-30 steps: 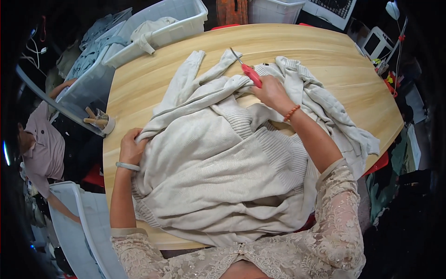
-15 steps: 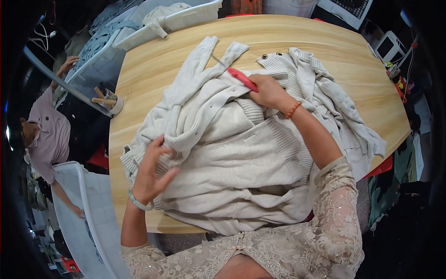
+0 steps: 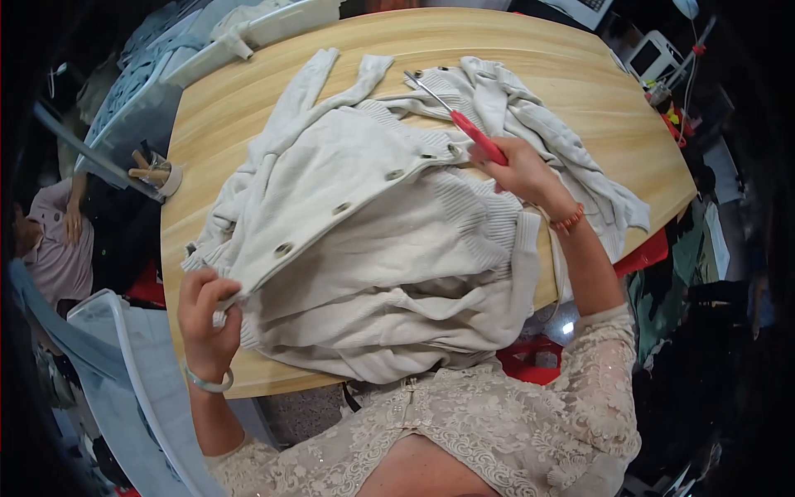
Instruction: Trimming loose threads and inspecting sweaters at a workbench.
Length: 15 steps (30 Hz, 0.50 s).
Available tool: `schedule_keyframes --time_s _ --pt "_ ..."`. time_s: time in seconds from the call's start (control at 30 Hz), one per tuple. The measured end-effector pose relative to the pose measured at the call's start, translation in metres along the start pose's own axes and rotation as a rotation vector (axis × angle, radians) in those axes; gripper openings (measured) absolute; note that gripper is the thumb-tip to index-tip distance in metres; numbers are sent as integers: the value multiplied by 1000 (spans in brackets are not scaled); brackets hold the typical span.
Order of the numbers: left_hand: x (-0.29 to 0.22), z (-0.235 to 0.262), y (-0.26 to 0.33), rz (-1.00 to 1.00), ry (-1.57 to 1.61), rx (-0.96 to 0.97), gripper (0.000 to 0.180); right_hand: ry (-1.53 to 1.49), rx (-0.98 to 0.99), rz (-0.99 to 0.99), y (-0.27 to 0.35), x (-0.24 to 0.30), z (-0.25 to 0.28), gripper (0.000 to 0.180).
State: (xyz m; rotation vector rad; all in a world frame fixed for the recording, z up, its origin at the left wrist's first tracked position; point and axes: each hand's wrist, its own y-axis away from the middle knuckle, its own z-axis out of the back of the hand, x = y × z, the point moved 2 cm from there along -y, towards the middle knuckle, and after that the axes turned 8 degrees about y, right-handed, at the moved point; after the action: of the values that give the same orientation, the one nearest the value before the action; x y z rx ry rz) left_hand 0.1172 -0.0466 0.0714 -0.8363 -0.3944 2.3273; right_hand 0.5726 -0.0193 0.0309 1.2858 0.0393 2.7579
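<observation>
While the cream cardigan (image 3: 373, 240) lies heaped across the near half of the wooden bench (image 3: 580, 91), I have my left hand (image 3: 207, 311) curled shut on its lower hem corner at the near left edge, fingers pinching the button band where the row of dark buttons (image 3: 339, 207) ends. My right hand (image 3: 517, 170) is closed around the red handles of a pair of scissors (image 3: 464, 124), whose blades point away toward the far edge and lie over the collar end of the same band. A second pale garment (image 3: 563, 141) is bunched under and beyond that hand, toward the right edge. To do this well, I judge the band should be drawn taut between both hands so it lies flat, with the blades kept clear of the knit until the spot is plainly seen. Off the far left corner stand white bins (image 3: 273, 21) of clothes, and another person (image 3: 58, 240) sits beside the left edge.
</observation>
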Motion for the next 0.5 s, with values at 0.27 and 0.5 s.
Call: schedule_keyframes --time_s 0.27,0.5 --pt "23 6 25 37 -344 -161 33 535 -41 197 -38 -12 -62 27" --pt "20 -10 27 -67 -238 -70 33 455 -212 394 -15 -23 -20 32"
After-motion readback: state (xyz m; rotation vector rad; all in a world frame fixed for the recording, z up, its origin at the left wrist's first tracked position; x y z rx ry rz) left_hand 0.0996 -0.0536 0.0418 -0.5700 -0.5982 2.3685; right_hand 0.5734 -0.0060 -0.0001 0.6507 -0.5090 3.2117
